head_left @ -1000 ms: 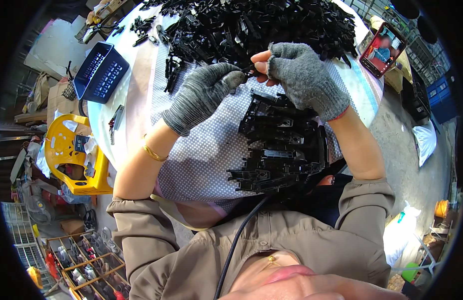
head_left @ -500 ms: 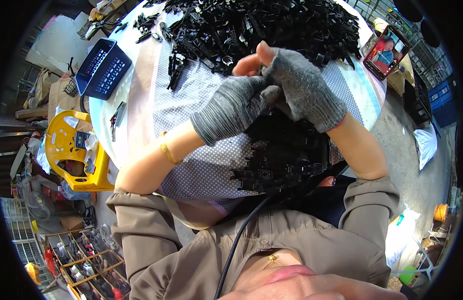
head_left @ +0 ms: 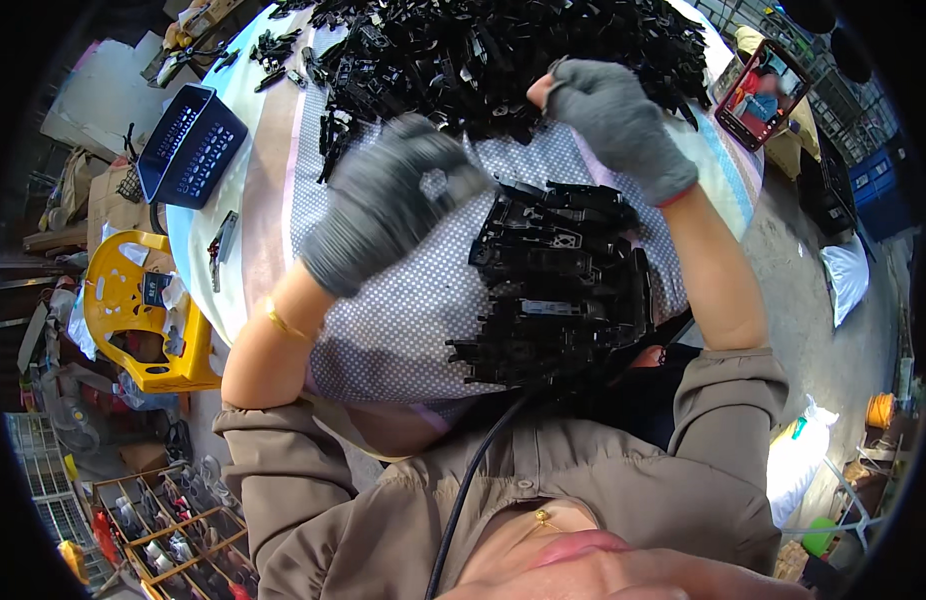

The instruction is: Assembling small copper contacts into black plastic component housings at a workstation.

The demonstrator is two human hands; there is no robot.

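Note:
My right hand, in a grey fingerless glove, is at the near edge of a big heap of black plastic parts. Its fingers curl inward; what they hold, if anything, is hidden. Left of it, my left hand, gloved likewise, hovers over the dotted tablecloth and is smeared by motion, so its fingers cannot be read. Between my forearms lies a stack of black plastic parts, set side by side in rough rows near the table's front edge.
A dark blue basket stands at the table's left edge, with a small tool lying near it. Beyond the left edge is a yellow chair. A phone is propped at the right edge. A black cable crosses my front.
My hands, together above the stack before, have come apart. The left moved left, the right went up toward the heap. More of the black stack now shows.

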